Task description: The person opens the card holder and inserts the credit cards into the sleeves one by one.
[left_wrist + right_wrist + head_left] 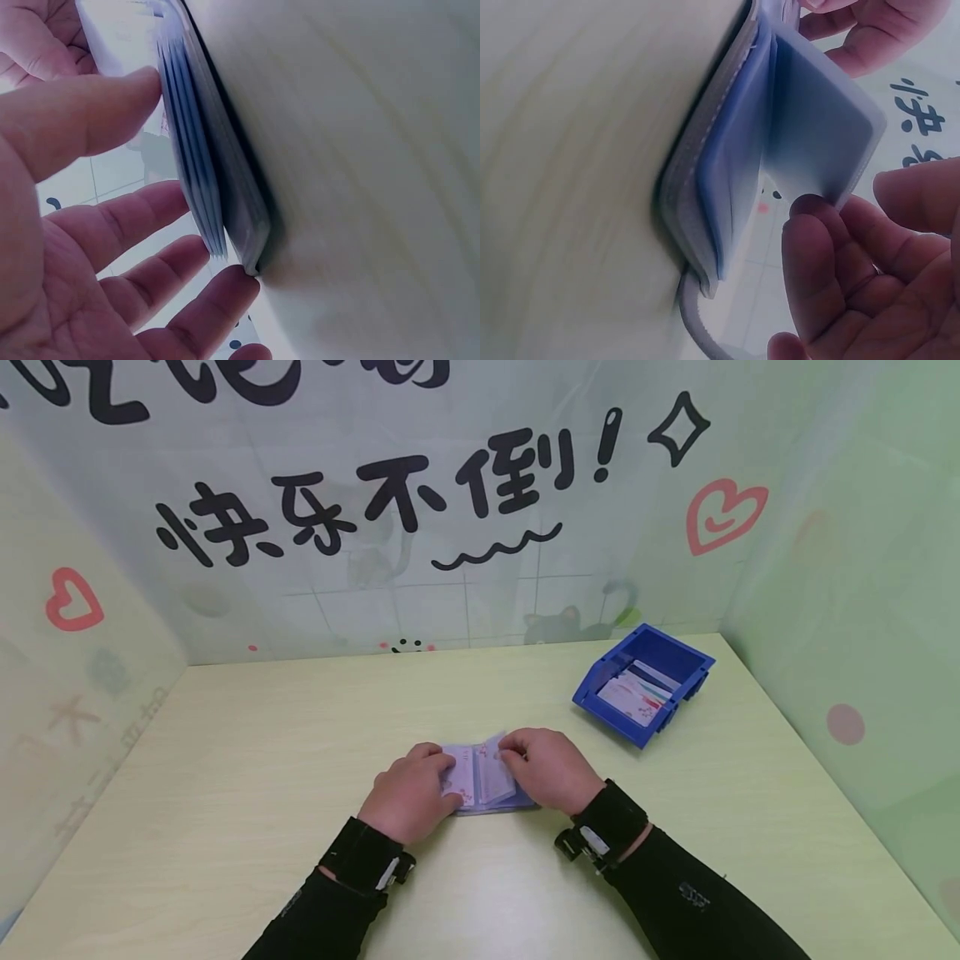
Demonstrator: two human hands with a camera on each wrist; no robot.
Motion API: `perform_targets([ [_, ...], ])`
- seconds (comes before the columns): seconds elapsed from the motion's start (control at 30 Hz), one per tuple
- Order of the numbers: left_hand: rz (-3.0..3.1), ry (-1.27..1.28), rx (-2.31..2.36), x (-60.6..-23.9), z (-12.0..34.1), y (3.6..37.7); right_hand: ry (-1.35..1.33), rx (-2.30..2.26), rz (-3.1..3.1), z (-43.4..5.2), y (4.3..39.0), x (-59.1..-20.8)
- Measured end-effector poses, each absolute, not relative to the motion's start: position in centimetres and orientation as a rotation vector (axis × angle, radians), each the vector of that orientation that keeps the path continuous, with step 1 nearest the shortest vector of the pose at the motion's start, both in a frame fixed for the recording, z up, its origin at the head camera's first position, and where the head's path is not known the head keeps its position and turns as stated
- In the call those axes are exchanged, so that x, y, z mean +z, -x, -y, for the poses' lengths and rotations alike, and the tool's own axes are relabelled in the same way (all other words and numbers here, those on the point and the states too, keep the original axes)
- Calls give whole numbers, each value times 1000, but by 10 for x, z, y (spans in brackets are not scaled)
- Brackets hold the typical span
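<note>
Head view first: where is the card holder (478, 777)?

It lies open on the pale table (247, 760), between the two hands, with printed cards showing in its clear pages.

What is the left hand (411, 793) doing?

Gripping the card holder by its left side. The left wrist view shows the thumb (97, 112) on a stack of pages (193, 157), with fingertips (172, 196) at the edges farther along.

And the right hand (553, 768)?

That one is at the card holder's right side, holding a lifted page (821, 112) by its outer corner. In the right wrist view the page tilts up, with curled fingers at the corner; whether the thumb touches it, I cannot tell.

Is that a strap (691, 319) I see there?

Yes, a grey one, curving out from the card holder's edge.

What else is around?

A blue bin (609, 723) sits beyond the card holder and to its right, well apart, with loose cards (633, 696) inside. Farther beyond the card holder stands a wall bearing dark lettering (397, 493).
</note>
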State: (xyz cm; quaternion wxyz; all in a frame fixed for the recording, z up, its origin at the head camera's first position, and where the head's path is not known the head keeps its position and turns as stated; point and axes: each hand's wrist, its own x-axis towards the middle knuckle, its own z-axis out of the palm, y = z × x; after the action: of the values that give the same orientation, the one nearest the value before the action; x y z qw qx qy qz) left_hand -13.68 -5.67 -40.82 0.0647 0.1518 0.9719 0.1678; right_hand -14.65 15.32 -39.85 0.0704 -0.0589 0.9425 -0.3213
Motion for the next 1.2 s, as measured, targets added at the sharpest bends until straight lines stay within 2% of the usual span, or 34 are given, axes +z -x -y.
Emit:
perform_targets([
  [1.2,-2931,-446,538,-411,59,140,629,-979,-2753,-145,135,-403],
])
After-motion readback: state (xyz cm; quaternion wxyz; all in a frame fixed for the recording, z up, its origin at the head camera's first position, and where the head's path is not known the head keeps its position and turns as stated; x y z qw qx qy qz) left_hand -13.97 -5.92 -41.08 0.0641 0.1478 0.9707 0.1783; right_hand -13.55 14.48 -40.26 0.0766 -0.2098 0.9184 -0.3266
